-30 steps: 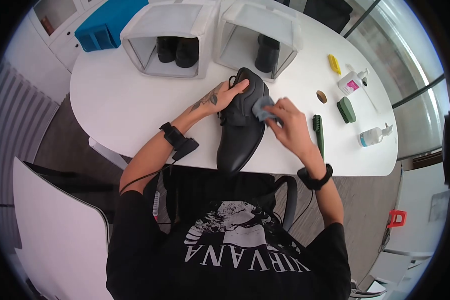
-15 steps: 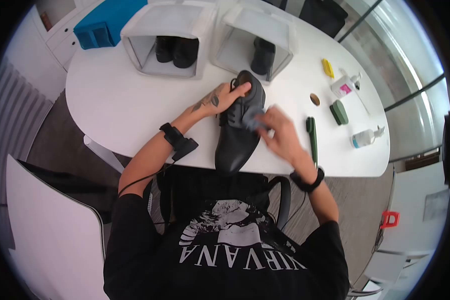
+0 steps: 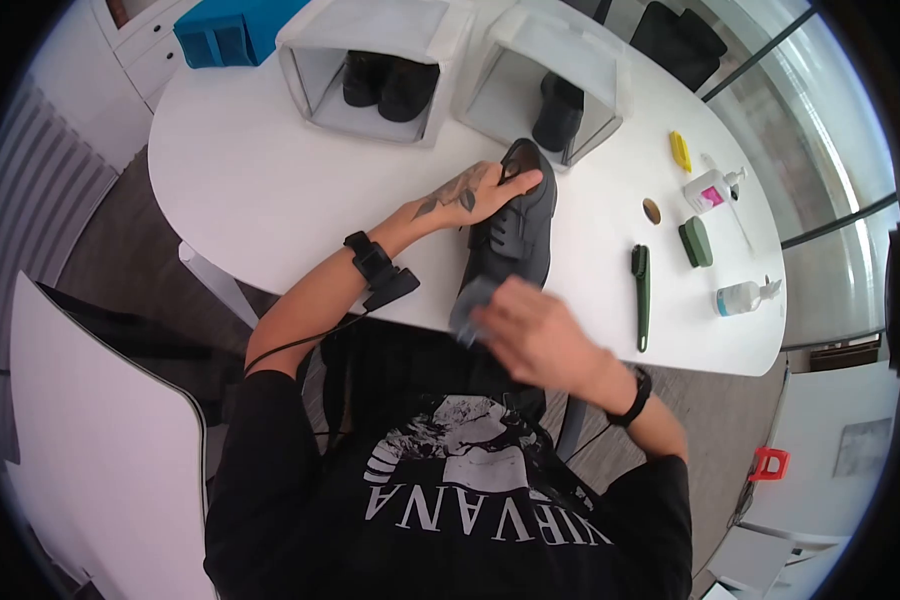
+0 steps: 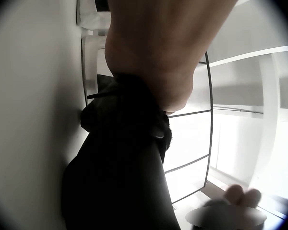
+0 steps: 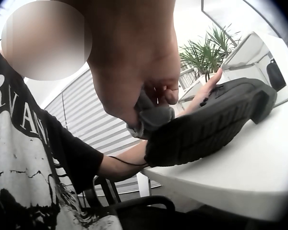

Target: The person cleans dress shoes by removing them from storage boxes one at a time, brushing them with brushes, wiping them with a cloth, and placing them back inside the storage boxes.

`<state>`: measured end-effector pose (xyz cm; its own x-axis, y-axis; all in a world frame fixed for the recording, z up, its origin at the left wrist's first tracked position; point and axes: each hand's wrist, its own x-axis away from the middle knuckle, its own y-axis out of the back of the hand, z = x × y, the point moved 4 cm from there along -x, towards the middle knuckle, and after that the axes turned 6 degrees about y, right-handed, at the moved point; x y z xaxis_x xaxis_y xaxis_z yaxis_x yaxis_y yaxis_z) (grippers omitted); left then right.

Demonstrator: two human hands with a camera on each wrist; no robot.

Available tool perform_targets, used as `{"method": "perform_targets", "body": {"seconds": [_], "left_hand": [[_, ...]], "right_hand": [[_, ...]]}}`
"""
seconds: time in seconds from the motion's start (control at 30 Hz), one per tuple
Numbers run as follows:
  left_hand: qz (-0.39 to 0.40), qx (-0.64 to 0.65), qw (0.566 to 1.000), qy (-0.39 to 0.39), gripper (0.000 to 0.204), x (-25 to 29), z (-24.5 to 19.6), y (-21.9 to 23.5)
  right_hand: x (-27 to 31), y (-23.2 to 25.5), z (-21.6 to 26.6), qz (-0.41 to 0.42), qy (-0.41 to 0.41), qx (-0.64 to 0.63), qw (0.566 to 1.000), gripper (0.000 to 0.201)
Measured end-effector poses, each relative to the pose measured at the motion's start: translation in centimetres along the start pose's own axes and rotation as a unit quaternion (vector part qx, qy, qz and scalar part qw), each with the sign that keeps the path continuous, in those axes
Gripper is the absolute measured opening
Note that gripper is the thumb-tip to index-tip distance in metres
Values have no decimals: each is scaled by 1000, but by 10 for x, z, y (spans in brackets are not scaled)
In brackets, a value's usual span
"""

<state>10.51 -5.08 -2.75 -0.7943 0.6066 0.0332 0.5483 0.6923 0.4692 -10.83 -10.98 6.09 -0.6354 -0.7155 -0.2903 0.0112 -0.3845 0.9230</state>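
Note:
A black lace-up dress shoe (image 3: 518,238) is held at the table's front edge with its toe towards the person. My left hand (image 3: 490,192) grips it at the ankle opening, the thumb reaching over the collar. In the right wrist view the sole (image 5: 206,129) faces outward, tilted up off the table at the toe. My right hand (image 3: 538,328) pinches a grey cloth (image 3: 469,310) against the toe, which it mostly covers in the head view. The left wrist view shows the shoe (image 4: 120,167) dark below the hand.
Two white shoe boxes (image 3: 362,135) (image 3: 585,150) with open fronts hold black shoes. A green-handled brush (image 3: 642,305), a green block brush (image 3: 696,242), a yellow item (image 3: 680,151), a pump bottle (image 3: 708,190) and a spray bottle (image 3: 742,299) stand or lie at the right. A blue case (image 3: 232,35) sits back left.
My right hand has moved the cloth from the shoe's side beside the laces down to the toe. The left hand keeps its grip on the shoe.

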Motion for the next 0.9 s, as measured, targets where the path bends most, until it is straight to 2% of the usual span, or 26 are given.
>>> {"method": "perform_targets", "body": {"seconds": [0.03, 0.07, 0.1, 0.13, 0.2, 0.23, 0.27, 0.33, 0.37, 0.4, 0.47, 0.53, 0.57, 0.6, 0.67, 0.73, 0.8, 0.83, 0.87, 0.9], "left_hand": [[8, 1, 1000, 6, 83, 4, 1, 0], [2, -8, 999, -37, 82, 6, -2, 2], [-6, -16, 996, -84, 81, 7, -8, 3], [-6, -14, 996, -86, 81, 6, -10, -1], [8, 37, 999, -7, 80, 4, -6, -2], [14, 7, 1000, -8, 80, 14, -19, 7], [14, 6, 1000, -2, 80, 15, -19, 11], [7, -7, 1000, -10, 81, 13, -15, 9], [-25, 12, 999, -45, 82, 11, -12, 6], [-22, 15, 999, -39, 82, 11, -11, 4], [5, 11, 1000, -4, 82, 13, -16, 9], [12, 6, 1000, 1, 82, 13, -16, 8], [2, 5, 1000, -10, 82, 12, -14, 6], [-10, 4, 1000, -21, 83, 10, -13, 6], [-10, 4, 1000, -17, 82, 13, -20, 9], [-2, -1, 1000, -15, 82, 17, -18, 11], [-5, 12, 999, -50, 81, 14, -17, 10], [10, 3, 1000, -23, 79, 9, -11, 8], [13, 2, 1000, -27, 79, 12, -11, 6], [2, 7, 1000, -24, 79, 15, -13, 8]], "right_hand": [[1, 2, -17, -8, -37, 33, 999, 27], [1, 5, -37, -14, -74, 68, 995, 25], [1, 7, -49, -28, -100, 45, 994, 23], [3, 6, -41, -27, -101, 48, 993, 23], [-1, -6, -6, -8, -4, -34, 999, 21], [-3, -10, 13, 40, 45, -70, 996, 19], [2, -21, 24, 72, 49, -92, 992, 22], [7, -18, 13, 55, 58, -47, 996, 25], [15, -11, -2, -6, 15, -20, 1000, 27], [22, -1, -20, -64, -26, 8, 998, 28], [30, 21, -54, -98, -126, 92, 983, 31], [39, 27, -79, -129, -176, 144, 965, 35], [46, 21, -78, -131, -211, 72, 966, 38], [48, 10, -70, -119, -188, 21, 975, 38], [33, 2, -29, -52, -106, 52, 992, 37], [30, 4, -29, -39, -85, 87, 992, 36], [38, 16, -69, -71, -154, 157, 973, 31], [39, 22, -89, -103, -192, 137, 966, 28], [40, 28, -105, -137, -225, 121, 957, 24], [48, 24, -109, -123, -264, 50, 955, 22]]}}
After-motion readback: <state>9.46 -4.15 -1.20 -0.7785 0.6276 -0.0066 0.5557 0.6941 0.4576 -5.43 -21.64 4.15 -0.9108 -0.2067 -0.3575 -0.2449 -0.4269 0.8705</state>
